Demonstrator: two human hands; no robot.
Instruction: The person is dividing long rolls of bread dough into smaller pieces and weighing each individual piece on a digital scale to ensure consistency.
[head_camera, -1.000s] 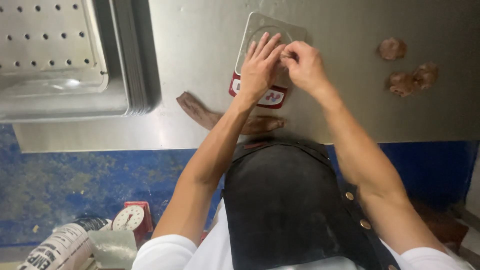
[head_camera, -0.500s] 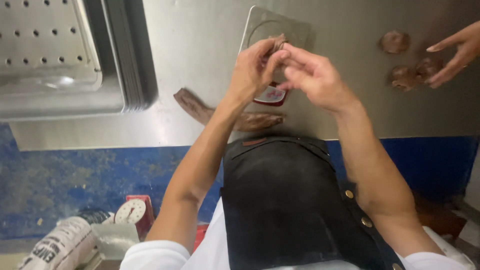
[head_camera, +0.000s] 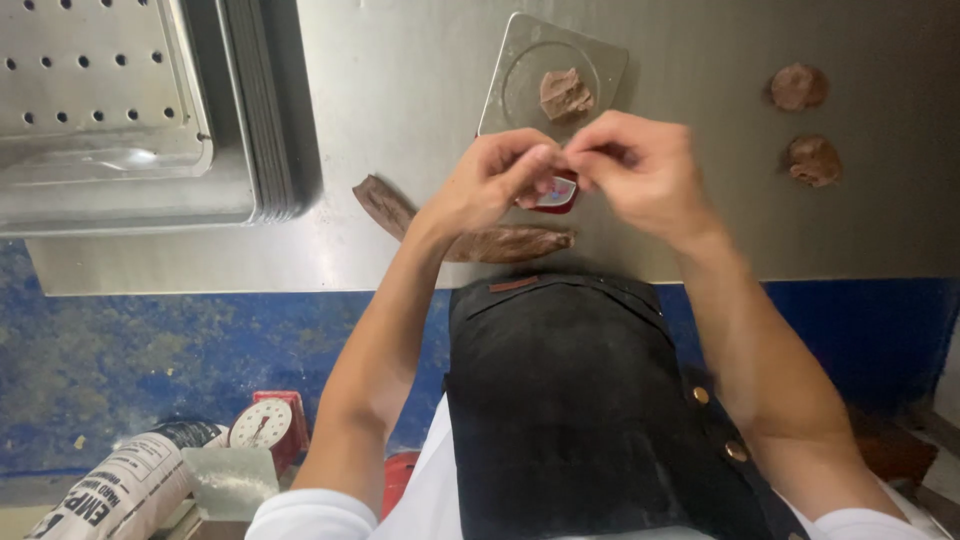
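Two hands meet at the frame's centre over the counter (head_camera: 400, 90): left hand (head_camera: 495, 180) and right hand (head_camera: 640, 170) pinch something small between the fingertips, too hidden to tell. One dough piece (head_camera: 565, 93) lies on the scale (head_camera: 520, 60) above. Two dough rounds (head_camera: 798, 87) sit upper right. One white sack (head_camera: 120, 490) lies lower left.

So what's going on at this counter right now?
A person in a black apron stands at a steel counter. The left hand and right hand are pressed together just above a small scale, fingertips pinching something too small to make out. A lump of brown dough sits on the scale's plate. A long strip of dough lies at the counter's near edge, and two round pieces rest off to the right. Perforated trays are stacked on the left.
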